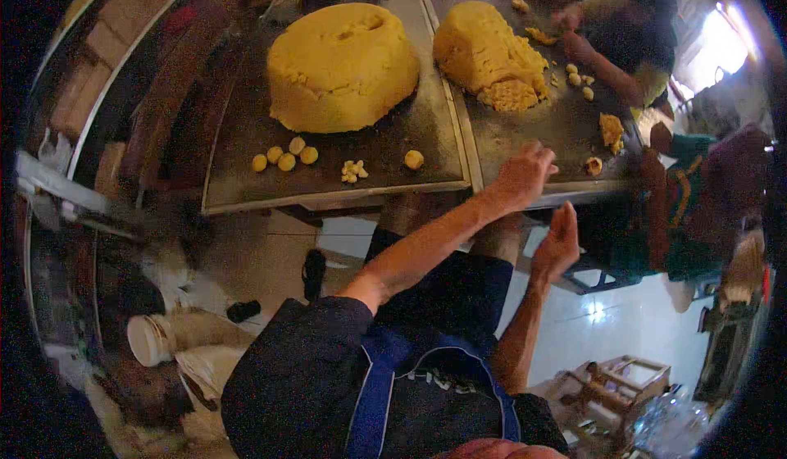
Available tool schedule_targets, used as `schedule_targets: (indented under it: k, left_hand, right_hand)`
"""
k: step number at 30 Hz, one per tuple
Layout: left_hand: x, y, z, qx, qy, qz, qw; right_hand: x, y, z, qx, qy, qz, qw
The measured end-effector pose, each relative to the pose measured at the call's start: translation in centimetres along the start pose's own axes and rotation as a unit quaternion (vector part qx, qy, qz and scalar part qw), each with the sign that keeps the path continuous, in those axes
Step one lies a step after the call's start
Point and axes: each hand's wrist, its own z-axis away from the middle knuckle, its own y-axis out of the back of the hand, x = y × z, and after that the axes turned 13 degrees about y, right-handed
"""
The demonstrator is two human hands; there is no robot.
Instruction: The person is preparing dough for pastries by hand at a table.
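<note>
My left hand [527, 174] hovers over the near edge of the right-hand dark table, its fingers curled in. Whatever it may hold is hidden. Lower and to the right, just off that edge, my right hand [559, 242] points upward with its fingers extended side by side; no object shows in it. Ahead of my hands sits a tall mound of yellow dough [489, 56], its near side torn and crumbly. A bigger smooth mound of yellow dough [343, 70] rests on the left-hand table. A small round dough ball [593, 165] lies right of my left hand, near a torn dough piece [611, 131].
Several yellow balls [286, 161], a cluster of small pale bits [354, 171] and a single ball [413, 160] line the left table's front. Across the right table, a person [627, 41] works with dough; another person in green [689, 197] is at right. A wooden stool [627, 381] stands on the floor.
</note>
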Motion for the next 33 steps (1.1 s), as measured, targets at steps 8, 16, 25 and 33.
schedule_targets:
  k: [8, 16, 25, 33]
  left_hand:
    - [-2.6, 8.3, -1.9, -0.019, 0.059, 0.057, 0.996]
    - [-9.6, 24.3, 7.7, 0.21, 0.195, -0.074, 0.955]
    - [-8.8, 22.8, 14.2, 0.204, 0.239, -0.049, 0.948]
    - [-9.3, 23.3, 12.5, 0.202, 0.208, -0.077, 0.954]
  right_hand:
    - [-3.2, 0.0, -1.8, -0.051, -0.028, 0.031, 0.998]
    - [-12.7, -16.1, -3.4, -0.359, 0.093, -0.192, 0.909]
    - [-14.8, -18.4, -2.3, -0.38, 0.233, -0.181, 0.877]
    - [-12.4, -16.8, -4.4, -0.348, 0.212, -0.146, 0.902]
